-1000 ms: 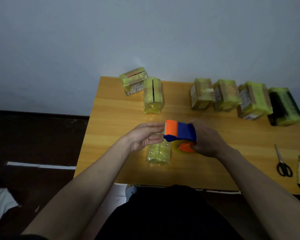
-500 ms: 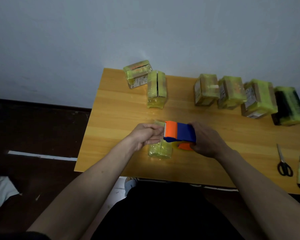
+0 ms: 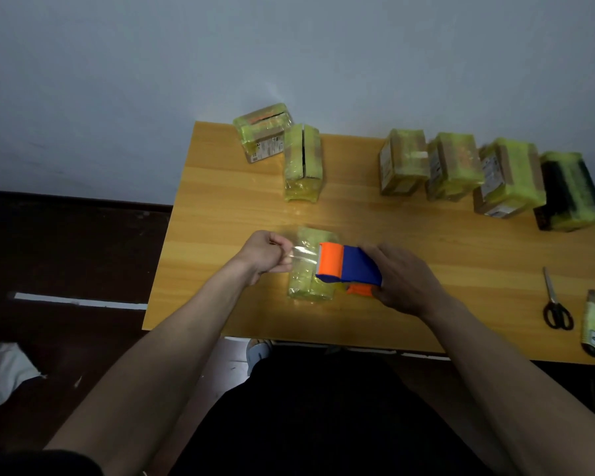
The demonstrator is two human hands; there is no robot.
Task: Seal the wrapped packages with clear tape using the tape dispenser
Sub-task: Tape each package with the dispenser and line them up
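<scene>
An orange and blue tape dispenser (image 3: 348, 266) hovers just above a small package in yellow-green wrap (image 3: 310, 285) near the front of the wooden table (image 3: 220, 207). My right hand (image 3: 404, 281) grips the dispenser from its right side. A short strip of clear tape (image 3: 304, 257) stretches leftward from the dispenser's orange end, and my left hand (image 3: 267, 254) pinches its free end. The strip hangs over the package's left half.
Two wrapped packages (image 3: 303, 163) stand at the table's back left, and several more (image 3: 454, 166) line the back right, the last one black (image 3: 571, 190). Scissors (image 3: 555, 302) and a utility knife (image 3: 593, 324) lie at the right edge. Dark floor lies left of the table.
My left hand went from open beside the dispenser to pinching the tape end, then pulled it leftward, drawing out a strip. The dispenser stayed over the package.
</scene>
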